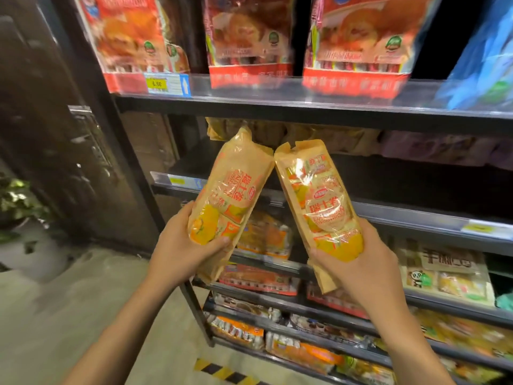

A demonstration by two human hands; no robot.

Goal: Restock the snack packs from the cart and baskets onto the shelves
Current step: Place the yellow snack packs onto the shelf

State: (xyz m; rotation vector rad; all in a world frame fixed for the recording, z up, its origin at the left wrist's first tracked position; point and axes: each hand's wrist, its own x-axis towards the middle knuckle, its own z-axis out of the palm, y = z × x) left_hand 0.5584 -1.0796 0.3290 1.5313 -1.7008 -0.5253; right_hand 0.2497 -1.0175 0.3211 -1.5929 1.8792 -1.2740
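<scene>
Two orange snack packs up in the middle of the frame, one per hand, top corners touching in front of a dark, mostly bare shelf [416,187]; the left hand [180,243] curls thumb and fingers round the bottom of the left pack [233,201], the right hand [361,262] grips the bottom of the right pack [322,207] the same way; both are long, glossy, crinkly plastic bags with clear windows, red Chinese characters and "SWISS ROLL" partly readable on each, a yellow-orange fruit picture at the lower end; across the top of the frame stand three big red bags [249,37] with a bread picture and a green round badge, print too blurred to read, and a blue bag [483,59] at the upper right; a yellow price tag [156,84] on the upper shelf rail reads "6.50"; at the lower right a beige pack with a panda drawing [447,270]; black-and-yellow hazard tape [222,370] on the floor at the bottom
</scene>
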